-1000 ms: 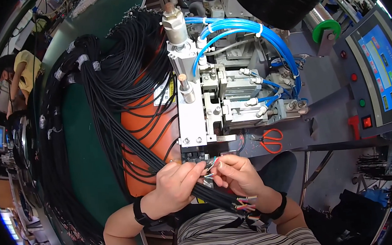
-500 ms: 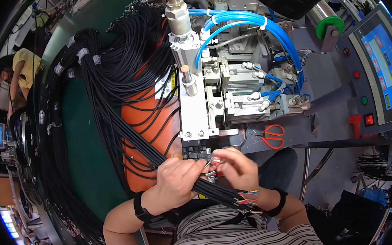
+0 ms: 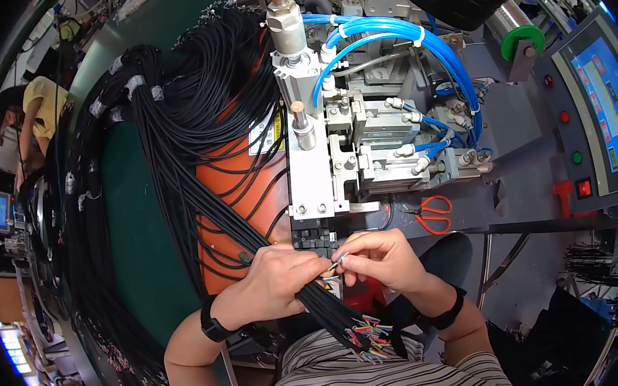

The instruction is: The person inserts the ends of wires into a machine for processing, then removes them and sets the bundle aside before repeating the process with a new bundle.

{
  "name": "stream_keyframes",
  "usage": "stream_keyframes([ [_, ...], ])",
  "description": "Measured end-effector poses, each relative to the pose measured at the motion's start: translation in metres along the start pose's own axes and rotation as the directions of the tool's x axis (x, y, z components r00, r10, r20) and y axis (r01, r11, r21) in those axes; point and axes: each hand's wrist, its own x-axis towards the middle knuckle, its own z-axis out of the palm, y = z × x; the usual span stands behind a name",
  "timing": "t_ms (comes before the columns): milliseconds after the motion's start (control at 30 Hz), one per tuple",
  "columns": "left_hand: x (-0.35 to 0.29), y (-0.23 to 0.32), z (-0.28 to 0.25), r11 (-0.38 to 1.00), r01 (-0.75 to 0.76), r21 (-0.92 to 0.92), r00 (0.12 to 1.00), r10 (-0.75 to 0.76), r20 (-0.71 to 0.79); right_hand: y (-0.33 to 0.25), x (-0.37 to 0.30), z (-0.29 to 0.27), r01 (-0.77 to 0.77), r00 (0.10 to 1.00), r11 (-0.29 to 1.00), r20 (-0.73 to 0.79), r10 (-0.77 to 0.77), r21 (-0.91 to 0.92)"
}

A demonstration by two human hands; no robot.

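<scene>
My left hand (image 3: pixel 276 278) is closed, with thumb and forefinger pinching the end of a black cable near its stripped, coloured wires (image 3: pixel 339 259). My right hand (image 3: pixel 383 261) pinches the tips of those thin wires between thumb and fingers. A thick bundle of black cables (image 3: pixel 325 305) runs beneath my left hand toward my lap. Its cut ends (image 3: pixel 370 337) fan out in red, yellow, white, green and blue wires. Just beyond my fingertips sits a black fixture block (image 3: pixel 311 237) under the white press head (image 3: pixel 310 178). My left palm is hidden.
Black cables (image 3: pixel 201 92) heap over an orange surface (image 3: pixel 228 273) at left. Blue air hoses (image 3: pixel 451 55) arch above metal cylinders. Red-handled scissors (image 3: pixel 434 213) lie right of the press. A control panel with a screen (image 3: pixel 606 104) stands far right. Another person (image 3: pixel 44 106) works far left.
My right hand has turned and its fingers now pinch the wire tips. The bundle's coloured ends have swung down and left, away from my right wrist. The whole view has shifted slightly.
</scene>
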Motion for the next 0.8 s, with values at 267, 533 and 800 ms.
stream_keyframes([
  [267,-0.003,0.003,0.003,0.999,0.031,-0.007,0.994,-0.03,0.106,-0.012,0.005,0.003,0.179,0.984,0.771,0.09,-0.156,-0.611],
  [533,-0.004,0.012,0.01,0.898,0.12,0.424,0.993,-0.114,-0.039,-0.004,0.017,0.012,0.219,0.869,0.055,0.169,-0.464,-0.974],
  [800,-0.001,0.012,0.008,0.91,0.174,0.375,0.982,-0.19,0.007,0.005,0.017,0.008,0.2,0.871,0.174,0.094,-0.482,-0.964],
])
